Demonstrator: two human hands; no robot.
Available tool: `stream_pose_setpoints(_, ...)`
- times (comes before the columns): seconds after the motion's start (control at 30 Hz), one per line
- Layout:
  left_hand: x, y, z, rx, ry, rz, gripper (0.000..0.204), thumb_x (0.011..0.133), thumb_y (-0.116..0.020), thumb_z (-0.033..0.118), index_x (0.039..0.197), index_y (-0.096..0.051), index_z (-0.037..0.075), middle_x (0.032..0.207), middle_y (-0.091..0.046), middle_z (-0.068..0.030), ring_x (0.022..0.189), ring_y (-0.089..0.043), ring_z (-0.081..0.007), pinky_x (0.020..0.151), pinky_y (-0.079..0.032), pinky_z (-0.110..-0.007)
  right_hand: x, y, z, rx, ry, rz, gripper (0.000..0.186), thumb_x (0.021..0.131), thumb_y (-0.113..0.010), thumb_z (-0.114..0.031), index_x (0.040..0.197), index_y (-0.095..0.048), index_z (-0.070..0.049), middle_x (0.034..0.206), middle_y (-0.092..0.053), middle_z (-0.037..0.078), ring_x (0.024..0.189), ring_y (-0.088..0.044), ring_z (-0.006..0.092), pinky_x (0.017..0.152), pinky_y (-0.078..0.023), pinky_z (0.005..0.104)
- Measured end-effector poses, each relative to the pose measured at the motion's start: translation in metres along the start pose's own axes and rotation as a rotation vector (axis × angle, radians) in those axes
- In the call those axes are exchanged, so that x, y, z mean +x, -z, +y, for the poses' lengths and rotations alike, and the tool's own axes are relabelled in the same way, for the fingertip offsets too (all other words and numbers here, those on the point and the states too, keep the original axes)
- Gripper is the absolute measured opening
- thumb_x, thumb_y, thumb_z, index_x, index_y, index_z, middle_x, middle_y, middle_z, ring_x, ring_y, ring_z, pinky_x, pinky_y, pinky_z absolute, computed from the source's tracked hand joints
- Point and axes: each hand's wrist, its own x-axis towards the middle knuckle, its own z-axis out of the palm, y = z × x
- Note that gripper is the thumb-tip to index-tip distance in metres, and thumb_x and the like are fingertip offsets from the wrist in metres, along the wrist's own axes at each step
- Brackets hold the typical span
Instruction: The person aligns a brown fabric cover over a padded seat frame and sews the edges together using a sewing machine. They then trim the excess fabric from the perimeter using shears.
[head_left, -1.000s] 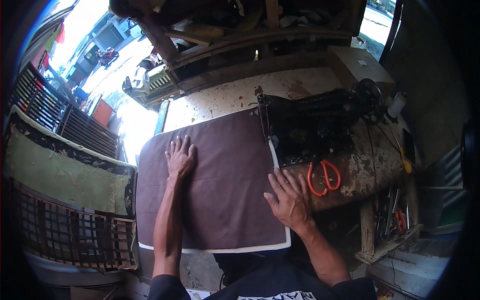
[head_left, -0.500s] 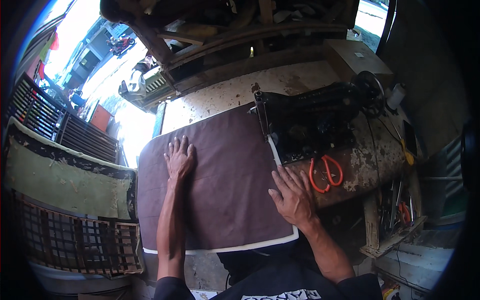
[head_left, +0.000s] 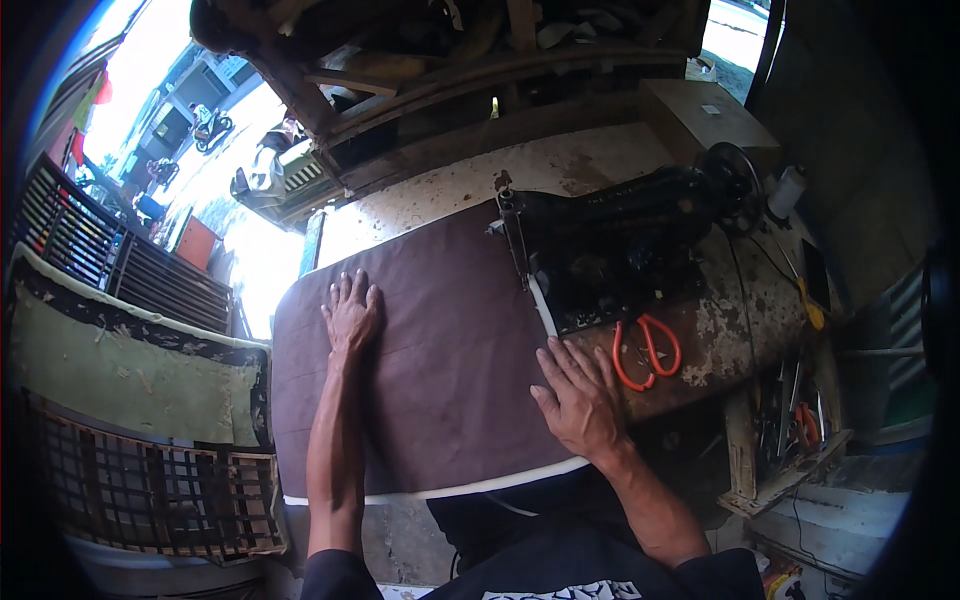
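Observation:
A wide dark brown sheet of upholstery cover (head_left: pixel 450 370), edged with white trim along its near side, spreads across the table. Its right side runs under the needle end of a black sewing machine (head_left: pixel 620 240). My left hand (head_left: pixel 352 315) lies flat on the left half of the cover, fingers stretched. Beside the machine's bed, my right hand (head_left: pixel 582 400) presses flat on the cover's right edge, thumb apart. Its fingertips touch or nearly touch the end of a white strip (head_left: pixel 543 308) coming from the needle area. Scissors with orange-red handles (head_left: pixel 647 352) rest just right of that hand.
A thread cone (head_left: pixel 788 192) stands behind the machine's handwheel (head_left: pixel 735 188). A cardboard box (head_left: pixel 708 115) sits at the back right. Left of the table is a worn green padded seat frame (head_left: pixel 140 360) with webbing. Tools hang in a wooden rack (head_left: pixel 790 450) at lower right.
The cover's near right corner has slipped out of sight beneath my right hand and forearm. Both hands stay flat with little movement. The view has shifted slightly, and motorcycles outside have changed place.

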Motion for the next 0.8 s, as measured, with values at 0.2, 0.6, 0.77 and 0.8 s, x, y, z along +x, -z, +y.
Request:
stream_pose_setpoints(0.2, 0.015, 0.000, 0.000, -0.006, -0.013, 0.008, 0.065, 0.109, -0.040, 0.054, 0.166, -0.038, 0.022, 0.175, -0.027, -0.0152, 0.163, -0.018, -0.0396, 0.129, -0.012, -0.063, 0.000, 0.000, -0.002, -0.032, 0.025, 0.008, 0.052, 0.102, -0.065, -0.037, 0.144, -0.065, -0.008, 0.153, -0.060, 0.011, 0.143, -0.053, 0.0281, 0.124, -0.030, 0.0545)
stream_pose_setpoints(0.6, 0.034, -0.002, 0.007, -0.006, -0.006, 0.010, 0.065, 0.109, -0.039, 0.053, 0.166, -0.038, 0.021, 0.175, -0.027, -0.0151, 0.163, -0.017, -0.0386, 0.129, -0.011, -0.063, 0.002, 0.000, -0.001, -0.025, -0.004, 0.001, 0.051, 0.101, -0.065, -0.037, 0.143, -0.066, -0.009, 0.154, -0.060, 0.011, 0.141, -0.054, 0.0284, 0.123, -0.031, 0.0555)
stream_pose_setpoints(0.77, 0.042, 0.000, 0.009, -0.014, -0.003, 0.021, 0.065, 0.109, -0.039, 0.053, 0.166, -0.038, 0.021, 0.175, -0.026, -0.0150, 0.163, -0.017, -0.0384, 0.129, -0.011, -0.063, 0.003, 0.002, -0.002, -0.024, -0.007, -0.008, 0.050, 0.101, -0.065, -0.036, 0.143, -0.066, -0.008, 0.153, -0.060, 0.011, 0.141, -0.054, 0.0278, 0.122, -0.032, 0.0565)
stream_pose_setpoints(0.8, 0.044, -0.001, 0.006, -0.018, -0.007, 0.023, 0.065, 0.109, -0.039, 0.053, 0.166, -0.039, 0.021, 0.175, -0.027, -0.0150, 0.163, -0.017, -0.0385, 0.129, -0.011, -0.063, 0.004, 0.001, -0.003, -0.023, -0.005, -0.009, 0.050, 0.101, -0.065, -0.036, 0.143, -0.066, -0.008, 0.153, -0.060, 0.011, 0.141, -0.054, 0.0278, 0.122, -0.032, 0.0565)
